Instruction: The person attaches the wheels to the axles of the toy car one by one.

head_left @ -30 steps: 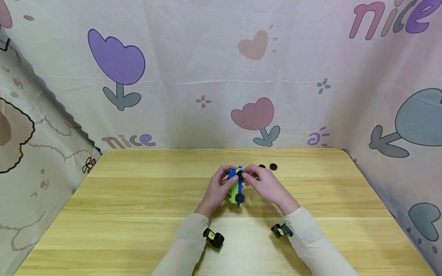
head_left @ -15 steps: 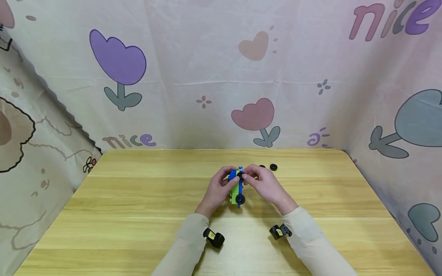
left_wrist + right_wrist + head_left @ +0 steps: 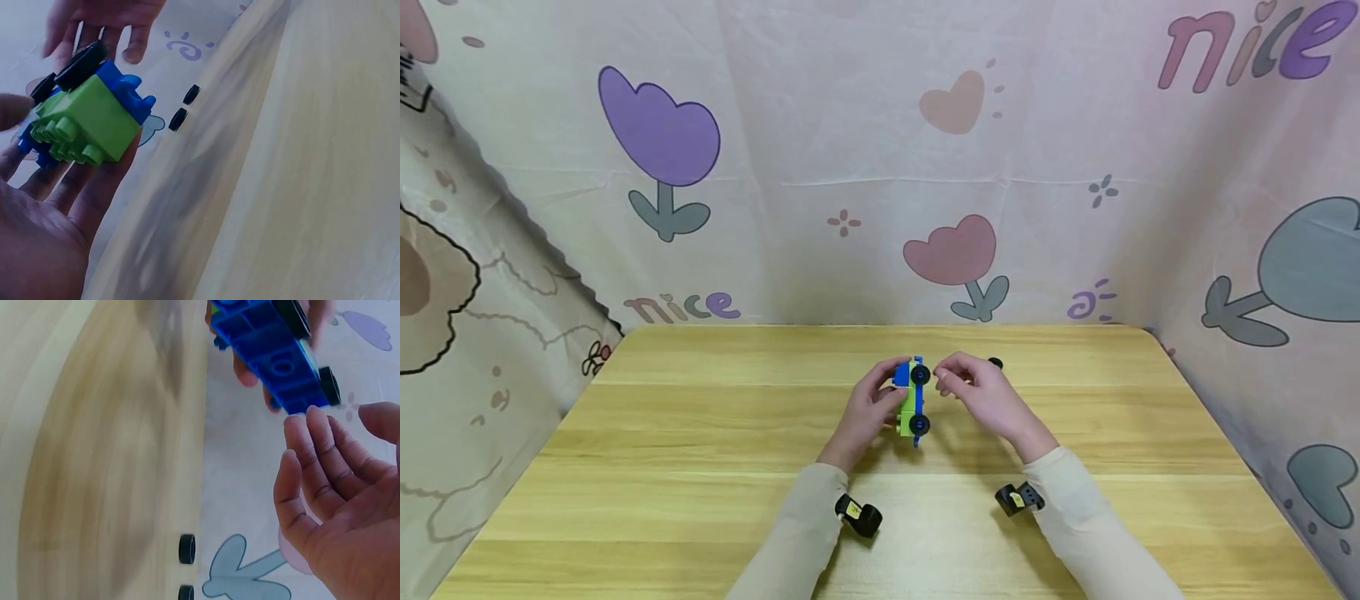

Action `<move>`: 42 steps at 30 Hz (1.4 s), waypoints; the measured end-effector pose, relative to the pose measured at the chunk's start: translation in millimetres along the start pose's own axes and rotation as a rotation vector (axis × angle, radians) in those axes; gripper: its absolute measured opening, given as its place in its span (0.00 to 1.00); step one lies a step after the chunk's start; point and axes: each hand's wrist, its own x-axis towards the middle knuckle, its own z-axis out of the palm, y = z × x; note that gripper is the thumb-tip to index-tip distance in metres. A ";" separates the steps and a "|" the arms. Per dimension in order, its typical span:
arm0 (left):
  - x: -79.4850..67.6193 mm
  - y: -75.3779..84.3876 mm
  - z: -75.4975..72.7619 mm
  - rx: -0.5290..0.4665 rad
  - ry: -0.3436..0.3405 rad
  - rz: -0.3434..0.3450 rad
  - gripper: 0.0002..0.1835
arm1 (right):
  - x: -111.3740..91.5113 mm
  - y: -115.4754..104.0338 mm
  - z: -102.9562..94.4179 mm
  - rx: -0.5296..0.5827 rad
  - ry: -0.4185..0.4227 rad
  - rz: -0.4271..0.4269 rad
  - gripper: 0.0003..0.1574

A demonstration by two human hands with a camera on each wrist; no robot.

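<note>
My left hand (image 3: 863, 417) holds a toy car (image 3: 907, 407) made of green and blue building blocks, raised above the table. Two black wheels show along one side, the far wheel (image 3: 920, 374) and the near wheel (image 3: 919, 425). In the left wrist view, the green blocks (image 3: 94, 119) have their studs facing the palm. The blue underside (image 3: 275, 362) shows in the right wrist view. Just right of the car, my right hand (image 3: 988, 404) is apart from it, fingers relaxed and nothing in them. The car's opposite side is mostly hidden by the left hand.
Two loose black tyres lie near the table's far edge, a first tyre (image 3: 192, 94) and a second tyre (image 3: 178, 119); the right hand partly covers them in the head view. A printed cloth (image 3: 805, 167) hangs behind the wooden table (image 3: 662, 433).
My right hand has let go of the far wheel and drawn away to the right, leaving that wheel in full view on the car. The left hand keeps its hold, shifting slightly left.
</note>
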 end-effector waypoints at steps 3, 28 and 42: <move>-0.5 -0.3 -3.1 -0.017 0.002 0.001 0.24 | -1.0 3.2 -2.4 -0.034 -0.002 -0.002 0.11; 2.1 -0.7 -0.8 -0.134 0.125 0.044 0.27 | -14.3 5.5 12.2 -0.094 -0.195 -0.053 0.21; 2.6 -2.7 -3.9 -0.121 0.129 0.084 0.25 | -12.0 6.6 15.4 -0.143 -0.108 -0.069 0.36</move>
